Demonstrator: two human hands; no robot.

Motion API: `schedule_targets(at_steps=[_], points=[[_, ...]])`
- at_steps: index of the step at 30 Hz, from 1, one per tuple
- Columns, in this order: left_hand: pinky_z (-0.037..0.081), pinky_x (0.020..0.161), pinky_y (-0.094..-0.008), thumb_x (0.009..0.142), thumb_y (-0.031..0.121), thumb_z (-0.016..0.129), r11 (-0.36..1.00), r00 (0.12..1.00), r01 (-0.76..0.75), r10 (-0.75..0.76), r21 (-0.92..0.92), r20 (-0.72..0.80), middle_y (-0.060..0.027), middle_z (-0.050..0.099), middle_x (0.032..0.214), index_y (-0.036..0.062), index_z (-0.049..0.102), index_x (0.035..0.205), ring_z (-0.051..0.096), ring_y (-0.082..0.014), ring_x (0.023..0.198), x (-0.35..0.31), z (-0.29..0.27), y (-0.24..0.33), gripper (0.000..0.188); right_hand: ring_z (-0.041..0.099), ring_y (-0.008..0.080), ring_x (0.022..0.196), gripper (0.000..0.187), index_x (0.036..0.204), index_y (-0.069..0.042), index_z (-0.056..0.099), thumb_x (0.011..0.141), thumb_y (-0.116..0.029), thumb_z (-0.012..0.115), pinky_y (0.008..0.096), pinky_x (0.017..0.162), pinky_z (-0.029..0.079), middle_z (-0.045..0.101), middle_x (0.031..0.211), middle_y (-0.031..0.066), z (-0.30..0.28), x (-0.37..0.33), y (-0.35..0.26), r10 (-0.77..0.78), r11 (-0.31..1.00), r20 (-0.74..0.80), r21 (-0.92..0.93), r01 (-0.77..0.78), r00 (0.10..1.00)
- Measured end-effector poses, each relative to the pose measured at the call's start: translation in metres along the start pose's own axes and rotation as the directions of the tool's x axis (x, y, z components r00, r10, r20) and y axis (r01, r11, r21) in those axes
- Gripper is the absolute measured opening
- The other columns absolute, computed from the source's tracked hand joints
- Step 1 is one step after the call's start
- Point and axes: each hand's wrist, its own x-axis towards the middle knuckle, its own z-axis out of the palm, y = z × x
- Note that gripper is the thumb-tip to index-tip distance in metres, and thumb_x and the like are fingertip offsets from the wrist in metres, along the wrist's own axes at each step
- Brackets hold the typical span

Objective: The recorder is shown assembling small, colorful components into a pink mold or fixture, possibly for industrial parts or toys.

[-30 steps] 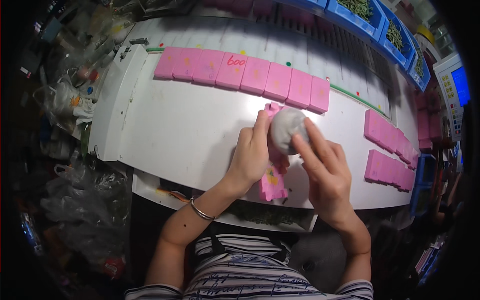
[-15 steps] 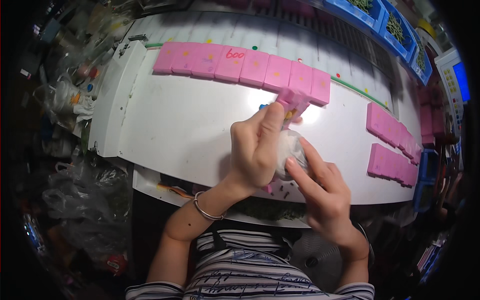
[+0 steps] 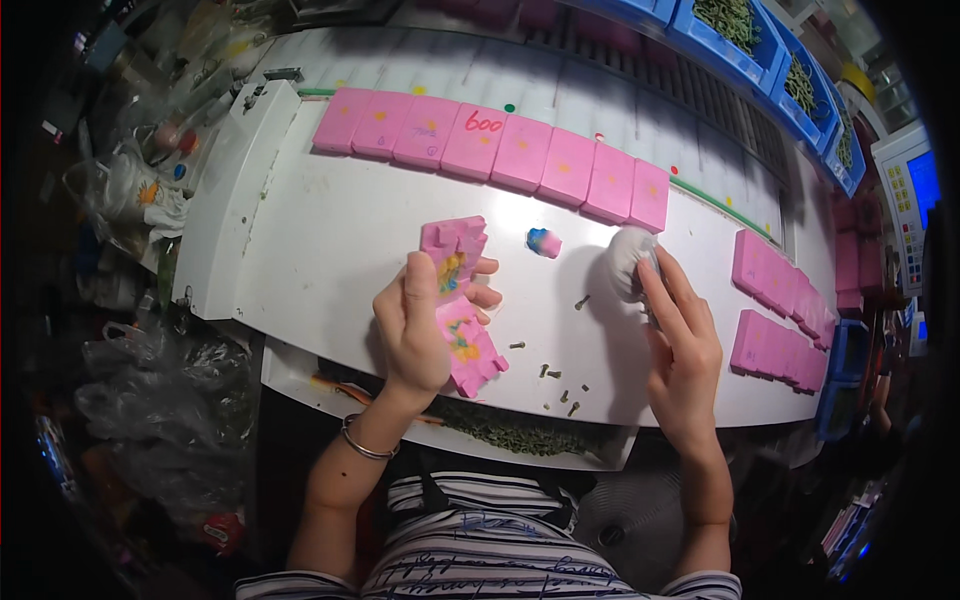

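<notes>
This is a small factory or assembly workshop, seen at one worker's station. A white bench (image 3: 300, 250) fills the middle of the frame, with a row of pink blocks (image 3: 500, 150) laid along its upper part and more stacks (image 3: 780, 300) at the right. Loose screws (image 3: 560, 385) lie scattered at lower centre. Blue bins (image 3: 750, 40) of small parts line the upper right, a control panel (image 3: 915, 200) stands at the right edge, and plastic bags (image 3: 150, 390) clutter the left.
</notes>
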Motion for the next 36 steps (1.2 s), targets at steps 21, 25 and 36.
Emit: schedule_targets(at_steps=[21,25,36], points=[[0.050,0.059,-0.0257,0.100,0.033,0.029,1.000,0.992,-0.017,0.020,-0.025,0.127,-0.0146,0.065,0.089,-0.0068,0.057,0.103,0.063,-0.0148,0.067,0.002,-0.008,0.000,0.049,0.050,0.0311,0.103,0.061,0.121,-0.010,0.058,0.067,0.017,0.053,0.0396,0.085,0.043,0.049,0.131,0.0124,0.010,0.013,0.006,-0.019,0.944,0.032,-0.329,0.029,0.999],[0.050,0.059,-0.0252,0.100,0.033,0.029,0.999,0.990,-0.024,0.028,-0.030,0.136,-0.0138,0.065,0.088,-0.0062,0.057,0.103,0.062,-0.0141,0.066,0.002,-0.006,0.002,0.048,0.055,0.0316,0.093,0.044,0.112,-0.002,0.060,0.069,0.004,0.065,0.0401,0.079,0.046,0.058,0.112,0.0156,0.030,0.038,-0.014,-0.180,0.976,-0.057,-0.131,0.172,0.982],[0.050,0.060,-0.0262,0.100,0.034,0.028,0.999,0.992,-0.031,0.034,-0.027,0.118,-0.0150,0.065,0.090,-0.0077,0.056,0.104,0.061,-0.0149,0.066,-0.005,-0.008,-0.005,0.051,0.059,0.0278,0.082,0.042,0.107,0.007,0.062,0.065,0.010,0.059,0.0342,0.072,0.050,0.059,0.096,0.0164,0.017,0.049,0.001,-0.334,0.940,-0.398,-0.208,0.270,0.854]])
